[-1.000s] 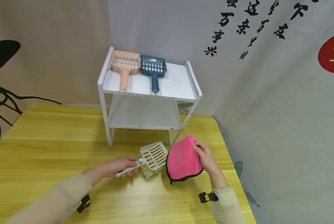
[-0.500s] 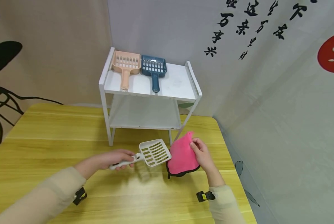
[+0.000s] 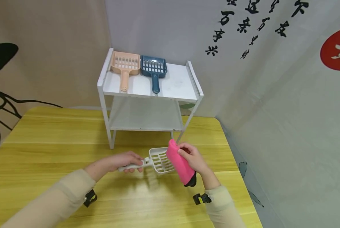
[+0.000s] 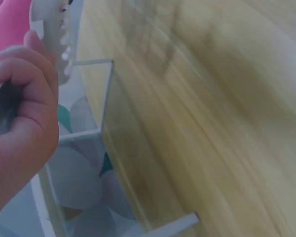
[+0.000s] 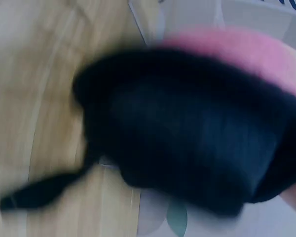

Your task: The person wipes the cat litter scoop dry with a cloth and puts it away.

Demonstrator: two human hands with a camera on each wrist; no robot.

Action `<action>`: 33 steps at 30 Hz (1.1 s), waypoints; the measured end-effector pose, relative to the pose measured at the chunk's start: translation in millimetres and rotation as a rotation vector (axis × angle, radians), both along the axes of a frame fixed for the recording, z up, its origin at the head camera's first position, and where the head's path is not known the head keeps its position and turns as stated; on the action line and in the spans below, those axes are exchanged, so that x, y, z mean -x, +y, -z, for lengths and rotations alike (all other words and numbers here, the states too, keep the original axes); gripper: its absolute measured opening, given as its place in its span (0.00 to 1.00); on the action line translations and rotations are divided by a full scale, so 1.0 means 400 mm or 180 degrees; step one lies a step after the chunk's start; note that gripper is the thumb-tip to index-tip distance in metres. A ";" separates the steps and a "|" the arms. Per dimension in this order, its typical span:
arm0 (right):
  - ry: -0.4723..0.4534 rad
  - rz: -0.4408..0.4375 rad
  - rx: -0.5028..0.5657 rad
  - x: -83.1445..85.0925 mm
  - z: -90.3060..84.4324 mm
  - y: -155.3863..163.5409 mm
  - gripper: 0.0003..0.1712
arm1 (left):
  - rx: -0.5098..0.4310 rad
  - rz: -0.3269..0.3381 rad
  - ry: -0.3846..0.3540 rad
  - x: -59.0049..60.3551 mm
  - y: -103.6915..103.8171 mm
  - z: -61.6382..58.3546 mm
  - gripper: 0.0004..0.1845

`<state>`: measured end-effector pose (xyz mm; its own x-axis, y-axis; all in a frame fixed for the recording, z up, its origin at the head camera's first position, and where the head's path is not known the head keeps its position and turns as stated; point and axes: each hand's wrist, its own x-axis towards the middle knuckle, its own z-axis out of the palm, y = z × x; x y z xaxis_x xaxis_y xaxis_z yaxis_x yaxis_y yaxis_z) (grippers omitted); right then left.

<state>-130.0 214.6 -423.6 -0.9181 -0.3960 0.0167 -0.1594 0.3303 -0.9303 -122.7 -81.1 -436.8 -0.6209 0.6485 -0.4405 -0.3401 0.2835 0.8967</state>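
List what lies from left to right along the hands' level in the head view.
Left hand gripping the handle → white slotted scoop → pink cloth laid against the scoop's right side → right hand holding the cloth.

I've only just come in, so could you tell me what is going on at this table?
A person is working at a yellow wooden table. The left hand grips the handle of a white slotted scoop, and the right hand holds a pink cloth against the scoop's head. Behind them a white shelf rack carries a peach scoop and a blue scoop side by side.
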 end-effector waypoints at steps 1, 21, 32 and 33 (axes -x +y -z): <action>0.0045 -0.0147 -0.0103 -0.002 0.003 -0.010 0.11 | 0.0028 -0.0010 0.0045 0.003 0.005 -0.002 0.25; 0.1166 -0.0971 -0.1592 -0.021 0.036 -0.081 0.05 | 0.0165 -0.0007 0.0158 0.010 0.025 -0.029 0.22; 0.1583 -0.0847 -0.1925 0.001 0.040 -0.016 0.03 | 0.0087 0.0049 0.0161 0.012 0.021 -0.028 0.23; 0.1537 -0.0837 -0.1888 0.003 0.040 -0.011 0.03 | 0.0082 0.0048 0.0159 0.012 0.021 -0.029 0.23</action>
